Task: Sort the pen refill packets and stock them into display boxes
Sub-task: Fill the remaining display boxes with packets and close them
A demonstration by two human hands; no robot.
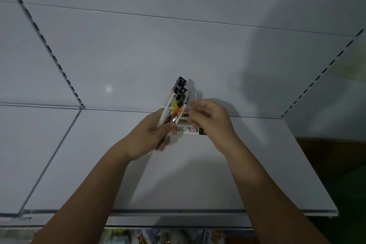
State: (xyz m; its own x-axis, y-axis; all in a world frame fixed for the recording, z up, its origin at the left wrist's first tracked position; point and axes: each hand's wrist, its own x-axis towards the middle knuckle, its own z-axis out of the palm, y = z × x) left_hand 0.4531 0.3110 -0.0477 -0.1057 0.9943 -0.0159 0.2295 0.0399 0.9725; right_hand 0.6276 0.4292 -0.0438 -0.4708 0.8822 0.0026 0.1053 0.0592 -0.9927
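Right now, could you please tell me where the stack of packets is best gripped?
Probably the stack by its black top end, pinched across its flat faces from above: that end stands free, while the left hand grips the lower half and the right hand crowds its right side.

left hand bare | right hand bare | left forearm uncovered | right forearm uncovered

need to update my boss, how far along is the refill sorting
Done: nothing visibly stocked; no display box shows on the white metal shelf. In hand: the left hand grips a bundle of black, white and yellow refill packets; the right hand pinches one. Left: sorting and boxing them all.
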